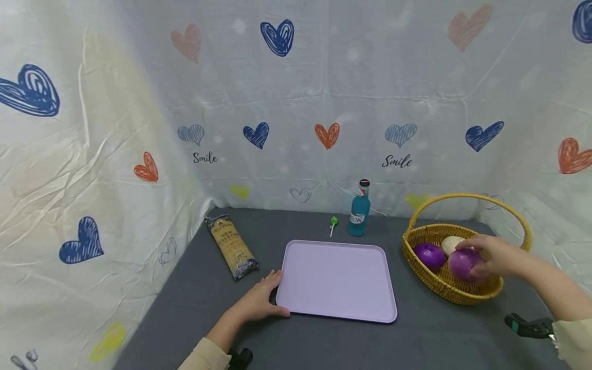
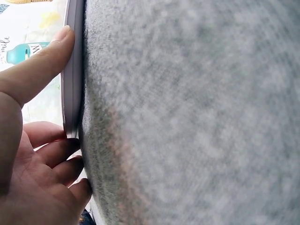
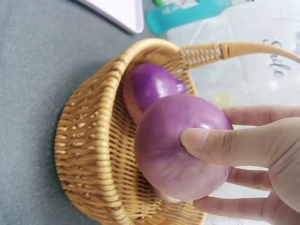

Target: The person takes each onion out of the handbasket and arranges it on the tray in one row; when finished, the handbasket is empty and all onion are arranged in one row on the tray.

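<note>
In the basket's right part, my right hand (image 1: 492, 255) grips a purple onion (image 3: 178, 147); the thumb lies on one side, fingers on the other. Another purple onion (image 1: 429, 256) sits at the left inside the yellow wicker basket (image 3: 86, 150), beside a pale round item (image 1: 451, 245) partly hidden by the hand. My left hand (image 1: 260, 299) holds the near left corner of a light purple tray (image 1: 337, 281). Its thumb presses the front edge, and the other fingers meet the left side. In the left wrist view, the fingertips (image 2: 72, 161) bend in at the tray's rim.
Behind the tray stand a blue bottle (image 1: 358, 210) and a green-topped lollipop (image 1: 333, 223). A yellow packet (image 1: 231, 245) lies to the left on the grey tabletop (image 1: 319, 344). The basket's tall handle (image 1: 467, 196) arches over it. A heart-printed curtain (image 1: 296, 103) surrounds the table.
</note>
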Demonstrator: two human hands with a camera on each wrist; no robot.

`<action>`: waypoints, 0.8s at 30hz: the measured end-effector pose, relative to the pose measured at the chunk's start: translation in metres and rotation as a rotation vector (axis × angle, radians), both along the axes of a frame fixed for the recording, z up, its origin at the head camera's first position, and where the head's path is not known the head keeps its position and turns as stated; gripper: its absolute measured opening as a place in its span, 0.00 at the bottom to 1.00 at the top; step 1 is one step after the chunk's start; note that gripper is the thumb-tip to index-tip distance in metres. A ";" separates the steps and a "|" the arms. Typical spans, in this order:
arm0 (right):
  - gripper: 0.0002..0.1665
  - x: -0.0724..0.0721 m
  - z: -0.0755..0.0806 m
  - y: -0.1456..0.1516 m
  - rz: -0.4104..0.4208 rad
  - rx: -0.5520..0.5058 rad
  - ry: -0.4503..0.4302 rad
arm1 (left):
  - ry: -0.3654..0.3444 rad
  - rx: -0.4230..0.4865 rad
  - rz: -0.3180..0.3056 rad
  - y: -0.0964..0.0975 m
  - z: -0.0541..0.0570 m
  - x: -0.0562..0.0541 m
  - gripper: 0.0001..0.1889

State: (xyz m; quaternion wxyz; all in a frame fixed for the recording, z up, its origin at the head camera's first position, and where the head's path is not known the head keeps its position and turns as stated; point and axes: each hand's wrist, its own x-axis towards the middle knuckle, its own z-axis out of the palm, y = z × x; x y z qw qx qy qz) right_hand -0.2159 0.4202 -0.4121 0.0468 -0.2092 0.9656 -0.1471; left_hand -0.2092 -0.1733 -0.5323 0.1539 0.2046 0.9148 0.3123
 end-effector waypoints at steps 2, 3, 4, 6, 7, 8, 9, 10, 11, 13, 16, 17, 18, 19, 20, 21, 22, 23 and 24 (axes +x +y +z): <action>0.31 0.001 0.002 -0.002 -0.008 -0.008 0.001 | 0.003 -0.002 -0.002 0.000 0.000 0.000 0.59; 0.31 0.002 0.003 -0.003 -0.011 -0.013 0.004 | 0.003 -0.002 -0.002 0.000 0.000 0.000 0.59; 0.31 0.002 0.004 -0.004 -0.014 -0.015 0.009 | 0.002 0.000 -0.002 0.000 0.000 0.000 0.59; 0.31 0.004 0.006 -0.006 -0.020 -0.021 0.010 | 0.001 0.006 0.000 0.000 0.000 0.000 0.59; 0.31 0.005 0.007 -0.007 -0.024 -0.023 0.011 | 0.001 0.006 0.001 0.000 0.000 0.000 0.59; 0.31 0.005 0.008 -0.008 -0.027 -0.026 0.011 | -0.003 0.004 0.003 0.000 0.000 0.001 0.59; 0.31 0.006 0.009 -0.009 -0.033 -0.032 0.006 | -0.002 0.004 0.005 0.000 0.000 0.001 0.59; 0.31 0.006 0.009 -0.009 -0.038 -0.037 0.002 | 0.001 0.006 0.006 0.000 0.000 0.001 0.58; 0.31 0.007 0.010 -0.010 -0.043 -0.042 -0.003 | 0.003 0.004 0.006 0.000 0.000 0.001 0.58; 0.31 0.008 0.011 -0.012 -0.052 -0.049 -0.012 | 0.007 -0.002 0.005 0.001 0.000 0.001 0.58; 0.31 0.008 0.012 -0.014 -0.057 -0.047 -0.014 | 0.012 0.004 0.004 0.001 0.001 0.002 0.58; 0.31 0.008 0.012 -0.014 -0.062 -0.045 -0.011 | 0.011 0.006 0.005 0.001 0.001 0.002 0.58; 0.31 0.008 0.012 -0.015 -0.060 -0.041 -0.009 | 0.009 0.009 0.006 0.001 0.001 0.002 0.58; 0.31 0.008 0.012 -0.015 -0.060 -0.038 -0.004 | 0.007 0.010 0.008 0.001 0.002 0.002 0.58; 0.31 0.008 0.011 -0.016 -0.058 -0.038 0.000 | 0.008 0.016 0.009 0.001 0.002 0.002 0.58; 0.31 0.008 0.011 -0.016 -0.059 -0.035 0.004 | 0.010 0.021 0.007 0.001 0.002 0.002 0.58; 0.31 0.007 0.011 -0.016 -0.058 -0.035 0.004 | 0.008 0.018 0.009 0.001 0.002 0.002 0.58; 0.31 0.007 0.011 -0.016 -0.058 -0.036 0.005 | 0.011 0.018 0.006 0.001 0.001 0.002 0.58; 0.31 0.007 0.011 -0.016 -0.053 -0.036 0.005 | 0.011 0.016 0.004 0.001 0.001 0.002 0.58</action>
